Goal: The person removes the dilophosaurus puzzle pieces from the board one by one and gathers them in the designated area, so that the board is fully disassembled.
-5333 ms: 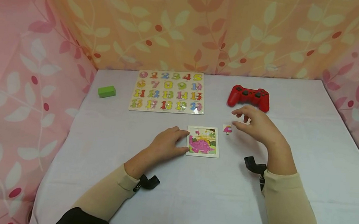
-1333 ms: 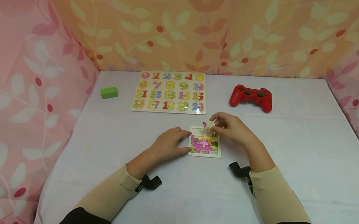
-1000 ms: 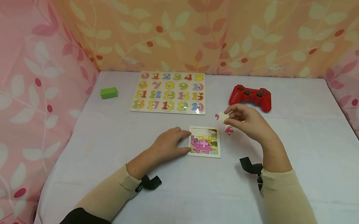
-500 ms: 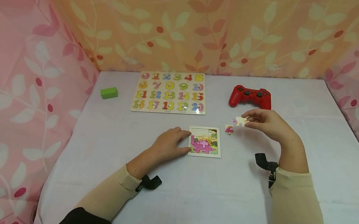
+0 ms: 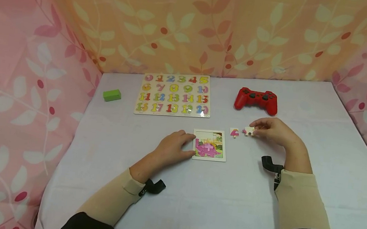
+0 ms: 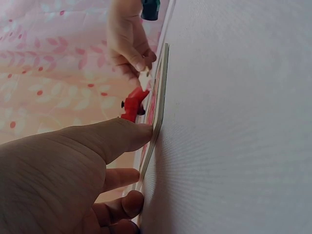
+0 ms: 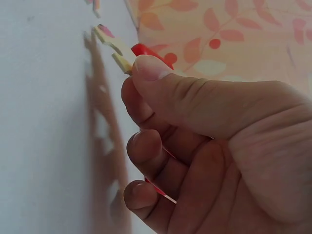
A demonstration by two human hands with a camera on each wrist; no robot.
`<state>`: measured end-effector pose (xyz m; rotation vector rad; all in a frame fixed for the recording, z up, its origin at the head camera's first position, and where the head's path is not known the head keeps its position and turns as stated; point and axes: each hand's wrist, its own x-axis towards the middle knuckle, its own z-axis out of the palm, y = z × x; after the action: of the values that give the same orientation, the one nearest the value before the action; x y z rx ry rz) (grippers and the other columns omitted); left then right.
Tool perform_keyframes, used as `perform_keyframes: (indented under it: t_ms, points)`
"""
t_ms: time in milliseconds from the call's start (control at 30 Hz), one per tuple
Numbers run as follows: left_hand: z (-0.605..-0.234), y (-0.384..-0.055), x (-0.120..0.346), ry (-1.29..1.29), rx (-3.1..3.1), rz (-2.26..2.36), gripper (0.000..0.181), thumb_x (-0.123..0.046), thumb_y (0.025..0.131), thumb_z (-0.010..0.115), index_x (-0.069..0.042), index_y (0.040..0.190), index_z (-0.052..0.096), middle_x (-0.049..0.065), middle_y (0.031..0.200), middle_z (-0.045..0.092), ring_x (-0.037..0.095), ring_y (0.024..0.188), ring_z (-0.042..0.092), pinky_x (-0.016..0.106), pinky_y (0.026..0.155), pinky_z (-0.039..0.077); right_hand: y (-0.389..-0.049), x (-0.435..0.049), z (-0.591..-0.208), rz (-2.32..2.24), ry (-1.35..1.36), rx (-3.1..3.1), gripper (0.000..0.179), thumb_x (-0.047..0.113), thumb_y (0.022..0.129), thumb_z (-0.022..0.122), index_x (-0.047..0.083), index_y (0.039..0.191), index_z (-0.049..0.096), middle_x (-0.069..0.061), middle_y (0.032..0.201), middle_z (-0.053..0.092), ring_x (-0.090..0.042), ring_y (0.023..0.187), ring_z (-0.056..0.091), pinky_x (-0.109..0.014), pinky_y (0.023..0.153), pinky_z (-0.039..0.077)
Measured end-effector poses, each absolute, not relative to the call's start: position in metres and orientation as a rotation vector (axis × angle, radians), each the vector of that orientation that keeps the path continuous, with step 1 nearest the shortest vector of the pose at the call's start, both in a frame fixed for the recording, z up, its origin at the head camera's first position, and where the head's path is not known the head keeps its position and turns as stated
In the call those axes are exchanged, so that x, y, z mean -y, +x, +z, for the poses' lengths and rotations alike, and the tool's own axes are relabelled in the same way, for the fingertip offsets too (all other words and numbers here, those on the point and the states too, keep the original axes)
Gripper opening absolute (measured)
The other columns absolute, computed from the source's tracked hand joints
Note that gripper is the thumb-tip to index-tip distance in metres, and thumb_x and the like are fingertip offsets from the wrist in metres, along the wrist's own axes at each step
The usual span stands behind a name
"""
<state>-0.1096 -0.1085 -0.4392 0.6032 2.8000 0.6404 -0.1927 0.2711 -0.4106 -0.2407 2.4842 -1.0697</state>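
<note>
Held jigsaw piece: cream, pink print at one end, one edge notched; thin and flat. Pinched between thumb and forefinger of the right hand by its right side, close to the white tablecloth; contact with the cloth cannot be told. Judged very light and stiff, probably thin wood or board; printed face likely a little slick, tabs liable to chip if forced. Best hold: opposite edges, away from the tabs

Loose jigsaw piece: pink figure on white, lying flat between the held piece and the framed puzzle, apart from both. Judged equally light and apt to skid under a fingertip; best lifted by its edges

Framed dinosaur jigsaw: pale-bordered tray, flat on the cloth, partly filled, with a pale gap at upper left. Left hand at its left border, thumb and forefinger spread and touching, not clenched. Judged rigid and light enough to slide; best steadied by the border, clear of the seated pieces, which could work loose

Also present: number board behind the tray; red game controller beyond the right hand; green block, left of the board
</note>
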Motion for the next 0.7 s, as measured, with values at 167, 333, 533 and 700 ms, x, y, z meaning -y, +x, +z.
perform_keyframes:
  t_ms: [167, 333, 533, 700]
  points:
    - [-0.439, -0.110, 0.109, 0.610, -2.801, 0.643, 0.060, -0.044, 0.092, 0.075, -0.018, 0.144, 0.060, -0.005, 0.100, 0.057, 0.015, 0.087, 0.051, 0.031, 0.072, 0.044, -0.193, -0.273, -0.416, -1.026, -0.251, -2.521, 0.032, 0.018, 0.096, 0.074, 0.003, 0.124, 0.071, -0.009, 0.101, 0.066, -0.024, 0.096, 0.055, -0.025, 0.077, 0.047]
    - [-0.440, -0.110, 0.108, 0.611, -2.804, 0.642, 0.060, -0.044, 0.093, 0.075, -0.018, 0.144, 0.060, -0.004, 0.102, 0.058, 0.015, 0.088, 0.051, 0.031, 0.073, 0.044, -0.194, -0.272, -0.419, -0.969, -0.260, -2.562, 0.031, 0.018, 0.095, 0.074, 0.004, 0.124, 0.072, -0.010, 0.108, 0.068, -0.027, 0.101, 0.055, -0.034, 0.085, 0.046]
    - [-0.439, -0.110, 0.108, 0.604, -2.804, 0.641, 0.060, -0.044, 0.092, 0.075, -0.017, 0.144, 0.060, -0.004, 0.102, 0.058, 0.015, 0.087, 0.051, 0.031, 0.072, 0.044, -0.193, -0.270, -0.412, -0.943, -0.265, -2.586, 0.033, 0.021, 0.096, 0.073, 0.006, 0.125, 0.071, -0.011, 0.106, 0.064, -0.028, 0.100, 0.054, -0.037, 0.083, 0.046]
    - [-0.440, -0.110, 0.109, 0.603, -2.802, 0.640, 0.060, -0.044, 0.092, 0.075, -0.017, 0.144, 0.060, -0.004, 0.100, 0.057, 0.015, 0.087, 0.051, 0.031, 0.072, 0.044, -0.188, -0.266, -0.395, -1.004, -0.281, -2.634, 0.037, 0.029, 0.097, 0.072, 0.009, 0.128, 0.070, -0.010, 0.106, 0.059, -0.027, 0.093, 0.054, -0.032, 0.072, 0.047]
